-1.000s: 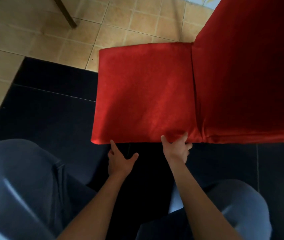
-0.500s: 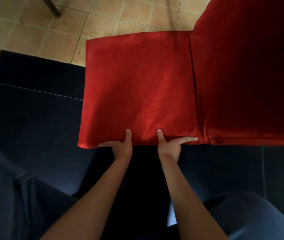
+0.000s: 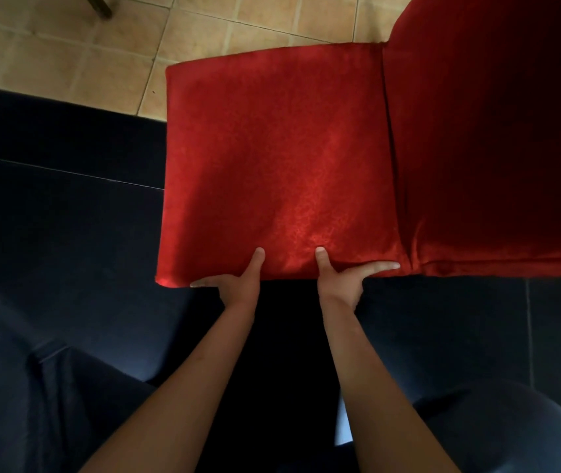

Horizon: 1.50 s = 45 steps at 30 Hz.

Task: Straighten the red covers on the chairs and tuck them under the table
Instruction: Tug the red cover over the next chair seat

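The left hand [image 3: 238, 285] and the right hand [image 3: 344, 279] both grip the near side edge of the seat of the chair [image 3: 477, 148], thumbs pressed on top of the red cover [image 3: 272, 158] and fingers running along the edge below it. The left forefinger points toward the seat's front corner; the right forefinger points toward the seam where the seat meets the backrest. A second ago the hands hung just under that edge, fingers spread and the left one touching nothing; half a second ago they had closed on it, and since then they have held the same grip while the seat has come to sit further right in the head view.

That suggests the smoothing of this edge is under way: the cloth between the thumbs lies flat, with only slight gathers left near the seam. The tucking under the counter looks not yet begun, and no counter shows here.

Both forearms reach forward, roughly parallel and close together, wrists straight, between the person's knees in dark trousers [image 3: 33, 387].

The chair stands on the floor [image 3: 67, 63], half over pale tiles and half over dark ones, backrest to the right.
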Motion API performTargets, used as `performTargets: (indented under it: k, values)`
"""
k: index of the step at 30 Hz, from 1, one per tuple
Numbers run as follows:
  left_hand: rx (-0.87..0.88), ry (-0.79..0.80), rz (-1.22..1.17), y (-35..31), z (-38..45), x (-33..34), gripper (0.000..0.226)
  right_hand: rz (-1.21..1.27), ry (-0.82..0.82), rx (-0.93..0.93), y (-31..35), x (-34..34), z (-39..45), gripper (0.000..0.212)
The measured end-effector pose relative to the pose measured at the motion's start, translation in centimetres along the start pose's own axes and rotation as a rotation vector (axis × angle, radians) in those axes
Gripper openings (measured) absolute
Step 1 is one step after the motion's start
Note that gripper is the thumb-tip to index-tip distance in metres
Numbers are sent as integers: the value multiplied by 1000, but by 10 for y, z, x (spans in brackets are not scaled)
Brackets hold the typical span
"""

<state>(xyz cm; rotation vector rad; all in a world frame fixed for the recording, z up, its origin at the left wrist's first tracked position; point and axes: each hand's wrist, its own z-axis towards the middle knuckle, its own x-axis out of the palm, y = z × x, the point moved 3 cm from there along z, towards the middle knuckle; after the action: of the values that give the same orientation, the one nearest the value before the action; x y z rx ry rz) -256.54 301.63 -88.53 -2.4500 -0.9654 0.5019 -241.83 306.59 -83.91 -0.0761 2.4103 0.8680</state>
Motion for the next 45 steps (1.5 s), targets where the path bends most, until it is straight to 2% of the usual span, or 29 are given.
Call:
performTargets:
  k: [4,11,22,26,32,36,40,45]
  values:
    - [-19,69,-37,0,0,1,116,108,6,38,-2,2,2,137]
    - [-45,-21,-156,-6,-9,7,137,197,61,44,-1,7,6,145]
    - [-117,52,-407,-5,5,20,124,432,71,95,-7,13,19,155]
    - [-111,-5,-510,-5,5,21,136,494,62,66,-8,18,19,153]
    - [-118,-39,-531,-5,5,24,140,599,18,48,-8,23,22,149]
    - [-133,-4,-529,-2,6,26,132,611,5,55,-11,26,25,146]
    - [-128,-50,-528,-1,7,26,128,596,1,55,-12,27,26,145]
    - [-180,-3,-508,-3,6,28,113,581,18,54,-12,26,25,146]
